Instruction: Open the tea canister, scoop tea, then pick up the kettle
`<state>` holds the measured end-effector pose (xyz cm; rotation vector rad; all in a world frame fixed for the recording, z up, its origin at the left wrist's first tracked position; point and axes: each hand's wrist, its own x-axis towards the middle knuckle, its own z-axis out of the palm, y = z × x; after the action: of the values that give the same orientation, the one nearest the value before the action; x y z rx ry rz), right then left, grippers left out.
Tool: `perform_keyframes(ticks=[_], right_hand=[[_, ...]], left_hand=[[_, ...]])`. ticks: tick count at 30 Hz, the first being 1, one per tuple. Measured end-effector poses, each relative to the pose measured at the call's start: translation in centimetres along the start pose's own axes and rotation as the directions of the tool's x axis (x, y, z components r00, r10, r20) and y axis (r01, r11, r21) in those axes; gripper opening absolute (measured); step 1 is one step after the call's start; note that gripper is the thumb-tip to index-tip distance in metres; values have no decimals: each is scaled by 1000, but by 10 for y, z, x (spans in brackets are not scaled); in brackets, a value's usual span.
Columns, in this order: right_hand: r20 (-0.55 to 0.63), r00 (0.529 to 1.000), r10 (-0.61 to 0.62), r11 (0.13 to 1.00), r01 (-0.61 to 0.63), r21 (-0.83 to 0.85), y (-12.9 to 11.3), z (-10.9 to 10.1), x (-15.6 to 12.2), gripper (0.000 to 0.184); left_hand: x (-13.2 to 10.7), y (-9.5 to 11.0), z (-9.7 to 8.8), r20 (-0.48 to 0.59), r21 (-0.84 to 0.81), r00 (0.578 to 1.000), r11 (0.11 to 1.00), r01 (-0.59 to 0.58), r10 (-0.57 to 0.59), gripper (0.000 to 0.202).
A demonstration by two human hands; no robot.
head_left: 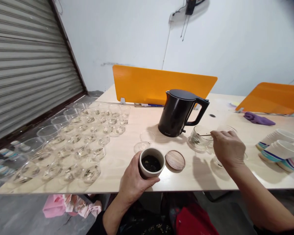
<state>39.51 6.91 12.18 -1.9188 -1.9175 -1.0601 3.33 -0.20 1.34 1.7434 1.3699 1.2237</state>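
Observation:
My left hand [134, 178] is wrapped round a pale ceramic tea canister [141, 169], tilted so its mouth faces me. Dark loose tea leaves [150, 163] show inside. Just to its right lies a round wooden lid [175, 160]. My right hand [227, 147] is pinched on a thin dark stick [205, 135] whose far end reaches into a ribbed glass cup [202, 138]. Some dark bits are visible in that cup. Behind it stands a black electric kettle [173, 112] with its lid down. A clear plastic cup [147, 136] is left of the kettle.
Many clear plastic cups [90, 173] with a few leaves in each crowd the left of the table [139, 117]. Stacked paper cups [281, 151] lie at the right, near a purple cloth [259, 118]. An orange divider [161, 85] stands at the back.

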Motion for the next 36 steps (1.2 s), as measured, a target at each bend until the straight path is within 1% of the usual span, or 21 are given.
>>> perform_keyframes(ticks=[2, 3, 5, 9, 12, 16, 20, 22, 23, 24, 25, 26, 27, 29, 30, 32, 34, 36], right_hand=[[71, 997, 15, 1000, -14, -10, -6, 4, 1, 31], [87, 996, 20, 1000, -19, -10, -7, 5, 1, 29], [81, 997, 14, 1000, -14, 3, -6, 5, -2, 27], [-28, 999, -18, 999, 19, 37, -5, -3, -12, 30], [-88, 996, -18, 997, 25, 79, -11, -14, -22, 34], [-164, 986, 12, 985, 16, 169, -20, -29, -30, 41], [-274, 961, 36, 970, 32, 240, -24, -38, -36, 45], [-330, 943, 41, 950, 66, 307, -32, -40, -43, 45], [-332, 943, 31, 928, 97, 361, -39, -40, -47, 44], [-307, 952, 4, 897, 132, 423, -48, -39, -52, 44], [-256, 966, -40, 858, 164, 486, -57, -36, -57, 44], [-179, 978, -103, 818, 186, 544, -67, -31, -62, 46], [-93, 980, -175, 787, 196, 585, -77, -26, -67, 49], [46, 955, -292, 760, 203, 618, -94, -13, -74, 57], [92, 940, -328, 757, 203, 620, -100, -7, -77, 60], [139, 923, -359, 753, 198, 627, -106, 4, -79, 64], [151, 921, -359, 740, 182, 647, -108, 11, -80, 65], [153, 928, -341, 714, 150, 684, -108, 12, -79, 66]], left_hand=[[0, 0, 0, 4, -2, 1000, 1000, 10, -10, 95], [0, 0, 0, 5, -1, 1000, 1000, 14, -14, 96], [0, 2, -1, 3, 2, 1000, 1000, 15, -15, 97], [1, 6, -2, -3, 17, 1000, 1000, 9, -9, 96], [1, 7, -3, -7, 24, 1000, 1000, 17, -16, 96], [1, 7, -3, -3, 16, 1000, 1000, 15, -15, 95], [1, 5, -2, 0, 15, 1000, 1000, 7, -7, 96], [1, 4, -2, -1, 16, 1000, 1000, 9, -9, 96], [1, 4, -1, 0, 15, 1000, 1000, 11, -11, 97], [1, 3, -1, 0, 16, 1000, 1000, 12, -12, 97], [1, 3, -1, 0, 16, 1000, 1000, 12, -12, 98], [1, 3, -1, 0, 16, 1000, 1000, 8, -8, 98], [1, 3, -1, 0, 16, 1000, 1000, 2, -2, 98], [0, 3, -1, 0, 13, 1000, 1000, -5, 5, 98], [0, 4, -1, 4, 10, 1000, 1000, -4, 4, 97], [0, 5, -1, 10, 3, 1000, 1000, 5, -5, 97], [0, 6, -2, 15, -6, 1000, 1000, 12, -12, 96], [0, 6, -2, 14, -9, 1000, 1000, 14, -14, 96]])
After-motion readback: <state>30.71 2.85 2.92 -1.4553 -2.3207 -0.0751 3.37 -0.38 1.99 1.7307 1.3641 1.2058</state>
